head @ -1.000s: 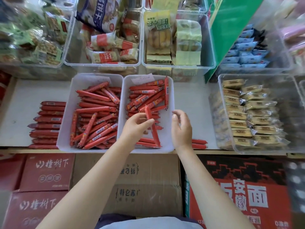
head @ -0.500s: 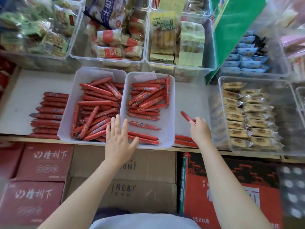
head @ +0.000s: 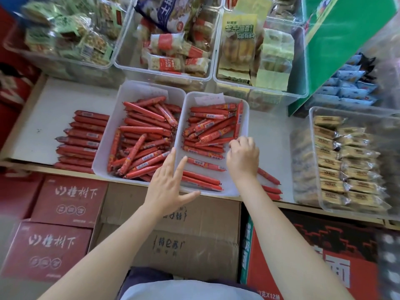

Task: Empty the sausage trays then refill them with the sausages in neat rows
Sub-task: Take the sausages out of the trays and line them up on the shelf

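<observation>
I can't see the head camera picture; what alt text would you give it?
A person's left hand lies open at the near edge of two white trays of jumbled red sausages, while the right hand reaches into the right tray. More sausages lie in rows on the shelf beside them.

The white shelf point(head: 54, 109) carries two white sausage trays point(head: 138, 92) mid-front, loose sausage rows point(head: 84, 137) at both sides, and clear snack bins point(head: 355, 161).
</observation>
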Demonstrator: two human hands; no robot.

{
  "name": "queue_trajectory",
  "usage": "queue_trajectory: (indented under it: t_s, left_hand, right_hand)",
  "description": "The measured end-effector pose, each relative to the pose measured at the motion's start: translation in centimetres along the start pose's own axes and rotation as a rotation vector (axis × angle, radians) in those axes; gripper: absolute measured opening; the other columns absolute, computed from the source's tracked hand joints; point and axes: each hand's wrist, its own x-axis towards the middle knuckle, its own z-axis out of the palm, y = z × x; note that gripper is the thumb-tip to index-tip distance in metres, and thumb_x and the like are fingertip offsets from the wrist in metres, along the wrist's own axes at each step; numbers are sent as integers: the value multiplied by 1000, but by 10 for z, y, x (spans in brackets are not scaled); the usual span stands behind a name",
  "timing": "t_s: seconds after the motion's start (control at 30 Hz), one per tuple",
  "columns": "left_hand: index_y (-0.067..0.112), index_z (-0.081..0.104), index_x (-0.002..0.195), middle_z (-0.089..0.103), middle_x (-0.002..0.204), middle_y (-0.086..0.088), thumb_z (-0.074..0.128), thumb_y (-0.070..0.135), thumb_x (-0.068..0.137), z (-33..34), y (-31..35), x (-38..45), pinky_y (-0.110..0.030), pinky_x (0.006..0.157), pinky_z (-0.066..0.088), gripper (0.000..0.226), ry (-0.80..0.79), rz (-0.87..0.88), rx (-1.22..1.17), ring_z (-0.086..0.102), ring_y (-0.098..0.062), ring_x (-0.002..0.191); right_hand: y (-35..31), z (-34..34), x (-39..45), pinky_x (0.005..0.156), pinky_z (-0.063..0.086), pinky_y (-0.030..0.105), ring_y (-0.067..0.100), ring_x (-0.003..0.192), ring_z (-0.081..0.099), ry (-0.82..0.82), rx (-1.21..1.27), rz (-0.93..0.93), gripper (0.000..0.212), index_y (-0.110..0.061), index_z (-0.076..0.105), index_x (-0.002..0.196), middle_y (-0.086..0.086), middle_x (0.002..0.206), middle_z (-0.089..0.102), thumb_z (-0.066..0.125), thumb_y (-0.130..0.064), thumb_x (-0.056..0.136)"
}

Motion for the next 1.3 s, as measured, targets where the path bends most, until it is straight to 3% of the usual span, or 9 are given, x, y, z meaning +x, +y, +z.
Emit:
queue_trajectory:
  t_s: [0.1,0.23,0.43,0.53,0.73,0.87,1.1,1.2,1.3]
  left_hand:
    - [25,5,160,-19,166,-3,31,88,82,0,-1,2,-44,119,24,104,-10,5,-22,-3,-21,154]
    - [22,7,160,-19,166,-3,31,88,82,-2,0,1,-45,121,20,105,-20,-1,-48,-5,-21,154]
    - [19,9,160,-18,166,-5,28,88,82,-5,1,0,-46,124,6,106,-16,-4,-25,-15,-20,153]
    - [14,14,160,-15,166,-10,29,85,82,-5,3,-1,-47,124,-4,106,11,-3,13,-19,-22,152]
    - [9,31,155,-2,166,-18,33,80,80,5,23,8,-53,123,7,102,77,-3,49,-11,-30,153]
    - [10,37,152,7,166,-16,30,80,84,10,20,9,-53,122,10,99,94,32,96,-8,-30,154]
    - [15,28,156,10,167,-8,29,82,83,6,24,9,-44,118,4,99,32,0,100,-13,-26,153]
    - [16,26,157,7,167,-8,32,81,83,5,24,8,-45,118,7,98,37,-6,90,-11,-27,154]
    - [14,25,157,3,167,-10,36,80,83,6,24,8,-47,119,12,99,71,5,66,-8,-28,154]
  right_hand:
    - [-15,11,6,66,42,33,29,77,56,-107,-46,-181,13,-9,69,75,6,75,63,73,1,68]
    - [-30,31,-3,94,38,39,29,113,52,-603,-109,-199,23,-14,62,115,6,115,62,60,-24,94]
    - [-35,18,-10,82,47,43,33,99,56,-629,139,-59,12,-12,49,108,9,104,61,52,-13,96]
    - [-26,-12,-13,61,40,38,30,78,53,-510,389,39,14,-15,37,106,7,87,56,46,-9,97]
    - [51,-40,-23,73,45,44,31,86,53,-22,324,246,28,-12,52,127,13,99,58,47,-19,101]
    - [96,-13,-28,92,45,47,33,106,53,-172,135,469,26,-11,57,121,14,112,58,49,-10,97]
    - [103,15,-28,103,34,41,33,122,46,-424,71,474,37,-18,59,133,15,128,54,43,-22,100]
    - [82,-3,-19,96,39,43,35,112,51,-153,131,448,33,-10,64,123,17,119,57,46,-13,95]
    - [37,-13,-5,80,44,41,35,92,57,114,300,188,26,-4,70,99,14,97,64,48,-4,84]
